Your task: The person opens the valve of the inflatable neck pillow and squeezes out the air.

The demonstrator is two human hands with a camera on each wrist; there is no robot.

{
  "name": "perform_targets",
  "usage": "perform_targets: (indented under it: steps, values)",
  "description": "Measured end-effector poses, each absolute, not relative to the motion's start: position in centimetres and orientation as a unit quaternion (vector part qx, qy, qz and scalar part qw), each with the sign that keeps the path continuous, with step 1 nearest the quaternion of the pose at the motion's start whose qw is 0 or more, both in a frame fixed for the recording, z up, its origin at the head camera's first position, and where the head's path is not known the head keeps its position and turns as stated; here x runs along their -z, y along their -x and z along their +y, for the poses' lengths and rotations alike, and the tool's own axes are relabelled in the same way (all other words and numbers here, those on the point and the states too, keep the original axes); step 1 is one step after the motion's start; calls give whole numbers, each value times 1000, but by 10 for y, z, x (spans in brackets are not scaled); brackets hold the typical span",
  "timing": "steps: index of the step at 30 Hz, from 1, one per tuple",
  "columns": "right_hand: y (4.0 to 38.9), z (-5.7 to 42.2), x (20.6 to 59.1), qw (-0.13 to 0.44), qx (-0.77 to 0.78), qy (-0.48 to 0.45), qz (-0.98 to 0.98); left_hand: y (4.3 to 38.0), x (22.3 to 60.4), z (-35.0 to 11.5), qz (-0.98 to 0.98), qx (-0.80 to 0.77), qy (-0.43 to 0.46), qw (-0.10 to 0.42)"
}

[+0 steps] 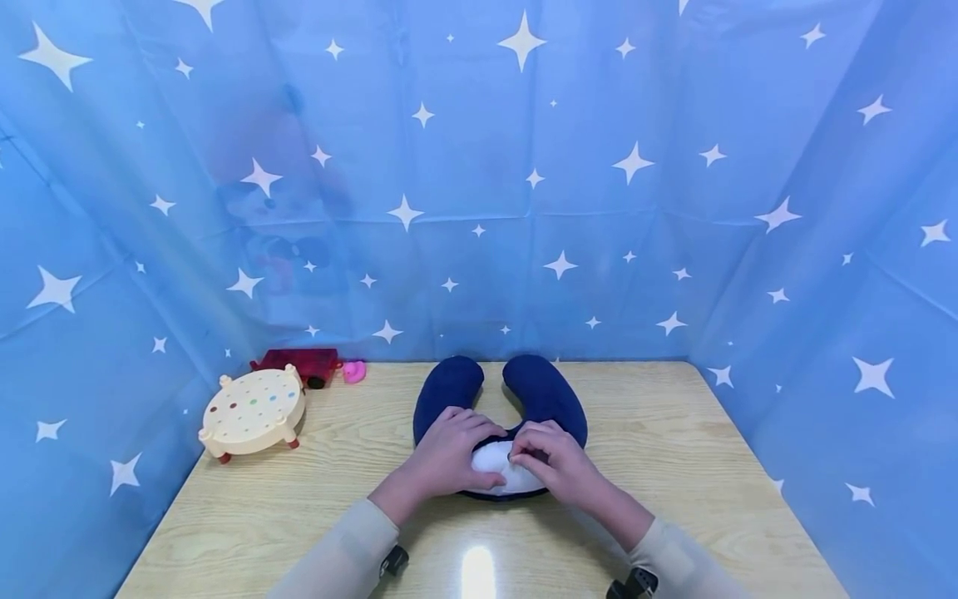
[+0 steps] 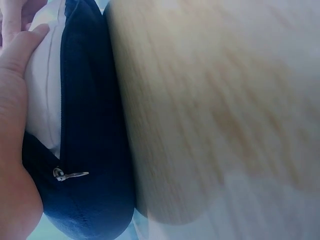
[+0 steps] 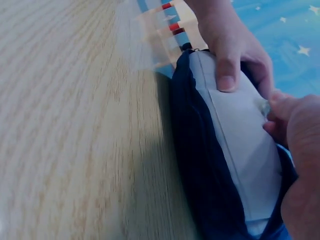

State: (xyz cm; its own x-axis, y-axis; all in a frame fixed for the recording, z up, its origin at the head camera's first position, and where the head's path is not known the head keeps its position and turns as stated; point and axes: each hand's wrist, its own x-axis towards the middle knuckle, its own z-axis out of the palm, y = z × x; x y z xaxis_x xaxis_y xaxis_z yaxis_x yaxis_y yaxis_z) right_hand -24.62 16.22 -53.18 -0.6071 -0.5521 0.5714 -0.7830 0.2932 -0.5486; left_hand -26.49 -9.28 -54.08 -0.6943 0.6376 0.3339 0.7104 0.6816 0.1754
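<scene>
A navy U-shaped neck pillow lies on the table, its curved side towards me. Its cover is unzipped there, showing the white inner cushion. At one end of the opening hangs a metal zipper pull. My left hand grips the pillow left of the opening, thumb on the white fabric and fingers over the far edge. On the opening's right side, my right hand pinches a small shiny piece against the white cushion. Fingers mostly cover that piece, so its kind is unclear.
At the table's left stands a cream round toy stool with coloured dots and red-tipped feet. Behind it are a red toy cart and a pink toy duck. Blue starry curtains enclose the table's back and sides.
</scene>
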Motion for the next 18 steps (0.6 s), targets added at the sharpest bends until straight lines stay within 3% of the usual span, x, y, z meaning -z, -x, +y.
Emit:
perform_targets:
  steps: [18]
  values:
    - [250, 169, 515, 8, -331, -435, -837, 268, 542, -93, -906, 138, 380, 126]
